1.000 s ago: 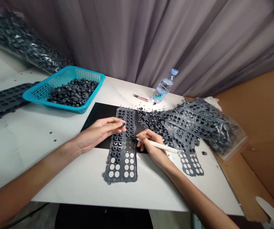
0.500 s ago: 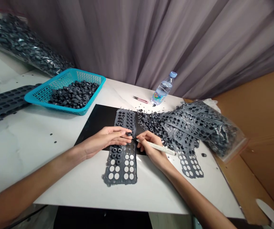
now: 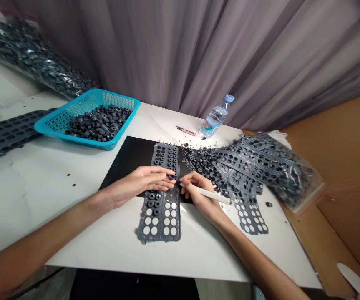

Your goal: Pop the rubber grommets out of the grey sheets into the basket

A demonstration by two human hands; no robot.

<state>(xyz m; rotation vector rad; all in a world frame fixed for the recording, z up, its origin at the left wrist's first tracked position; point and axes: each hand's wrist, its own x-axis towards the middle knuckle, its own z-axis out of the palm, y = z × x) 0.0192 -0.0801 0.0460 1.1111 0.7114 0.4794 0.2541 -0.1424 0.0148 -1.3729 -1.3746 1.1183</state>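
Observation:
A dark rubber sheet (image 3: 158, 225) with rows of round holes and ring-shaped rubber pieces lies before me, partly on a black mat. Over its middle, my left hand (image 3: 145, 182) pinches one small dark rubber ring (image 3: 171, 177) between thumb and fingertips. My right hand (image 3: 198, 188) grips a pen-like tool with a white handle (image 3: 212, 194), its tip at the ring's right side. The tip itself is too small to make out. Below the hands, white table shows through several holes, while several rings stand in the left columns.
A blue basket (image 3: 73, 141) of rubber rings stands at left, near a bulging plastic bag (image 3: 36, 54). Pink snips (image 3: 186, 131) and a water bottle (image 3: 215, 118) are at the back. Loose scraps (image 3: 200, 162) and perforated sheets (image 3: 245, 166) are heaped at right. A black mat (image 3: 120, 166) lies underneath.
The rubber ring in my left hand has tilted and sits slightly lower between the fingertips. Both hands stay nearly in place, and the whole view has shifted a little.

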